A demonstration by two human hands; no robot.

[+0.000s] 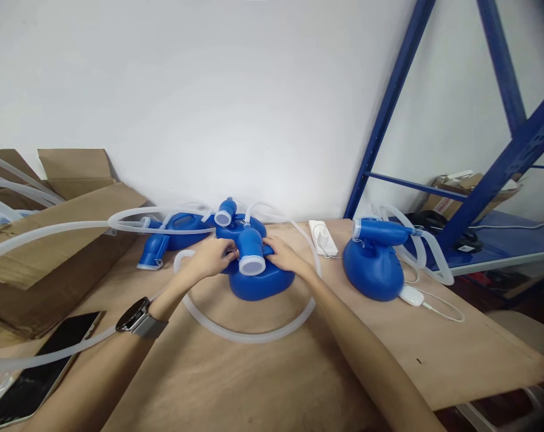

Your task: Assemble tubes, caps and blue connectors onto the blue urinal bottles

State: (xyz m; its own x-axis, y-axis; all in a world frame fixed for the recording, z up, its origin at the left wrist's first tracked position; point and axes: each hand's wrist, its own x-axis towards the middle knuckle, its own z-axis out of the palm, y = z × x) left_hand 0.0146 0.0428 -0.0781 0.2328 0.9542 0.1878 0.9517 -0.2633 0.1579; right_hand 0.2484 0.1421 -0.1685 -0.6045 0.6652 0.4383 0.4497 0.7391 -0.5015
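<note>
White wall behind, plywood tabletop point(254, 372) in front, blue steel shelving point(391, 102) past the right edge.

State as it lies: three blue plastic jugs on the tabletop, with clear silicone tubing running around and between them. Right jug point(371, 270) sits near the right edge, its blue spout point(382, 232) lying sideways on top, a tubing loop against it. Looks the most put together, join detail too small to confirm.

Centre jug point(260, 285) is mid-table near the back edge, under both hands, its spout point(251, 252) pointing toward the person. Second spout point(226, 211) stands behind it, owner unclear. Third jug point(182, 231) lies behind the left hand, its spout point(154, 252) angled down to the tabletop. Tubing loop point(249, 335) circles the front of the centre jug, not touching it.

Left hand point(211, 258): fingers curled in, tips together at the centre spout's base. Right hand point(283, 253): fingers bent over the jug's shoulder. Can't tell if either grips anything; contact point hidden.

Around: cardboard box point(51, 264) at left edge with more tubing across it, phone point(38, 372) at front left corner, white power strip point(322, 237) at back edge. Tubing crosses the left forearm.
</note>
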